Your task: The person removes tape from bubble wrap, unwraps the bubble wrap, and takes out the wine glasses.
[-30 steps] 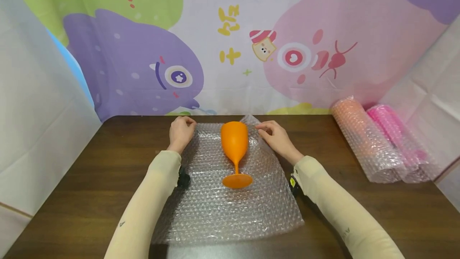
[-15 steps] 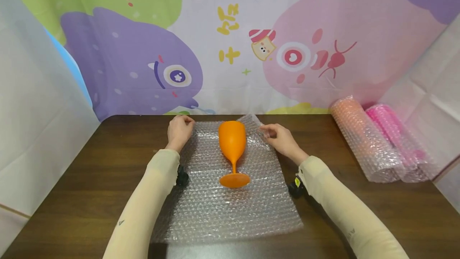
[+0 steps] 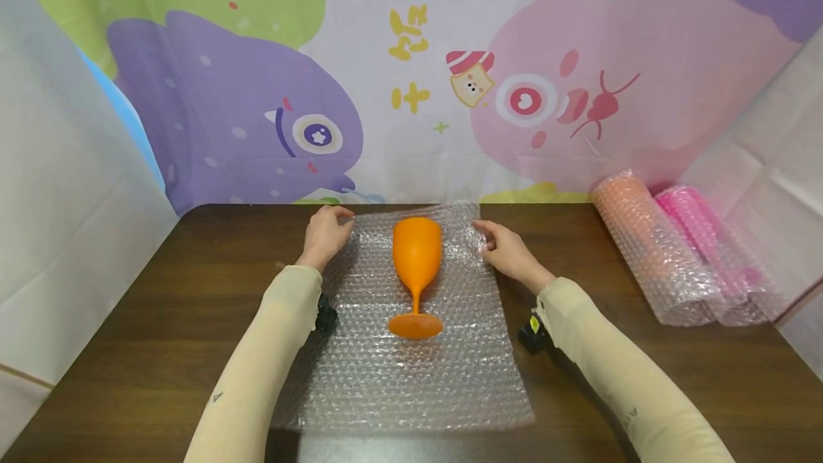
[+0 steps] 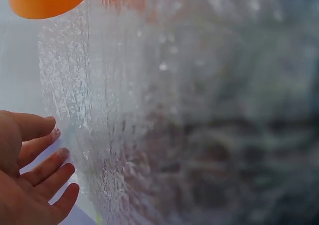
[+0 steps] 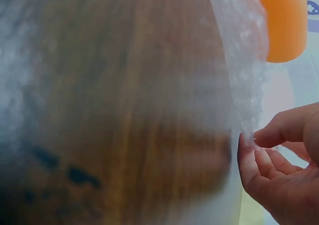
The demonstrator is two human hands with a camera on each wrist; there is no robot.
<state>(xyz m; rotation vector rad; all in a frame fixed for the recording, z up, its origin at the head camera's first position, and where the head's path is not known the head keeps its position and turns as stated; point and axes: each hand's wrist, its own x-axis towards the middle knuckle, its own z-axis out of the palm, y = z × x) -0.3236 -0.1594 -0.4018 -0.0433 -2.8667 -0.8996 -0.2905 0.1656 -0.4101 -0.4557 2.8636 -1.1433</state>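
cream sleeves [image 3: 257, 366] | small dark marks [image 3: 216, 397] | black wrist cameras [image 3: 326, 314] | right: yellow patch [image 3: 534, 322]

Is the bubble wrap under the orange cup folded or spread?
Spread: the bubble wrap lies as a wide sheet beneath the cup.

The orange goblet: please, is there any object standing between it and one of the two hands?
No, nothing visible stands in the way. From the goblet to the left hand or right hand there is only spread bubble wrap. The peach roll and pink roll lie beyond the right hand.
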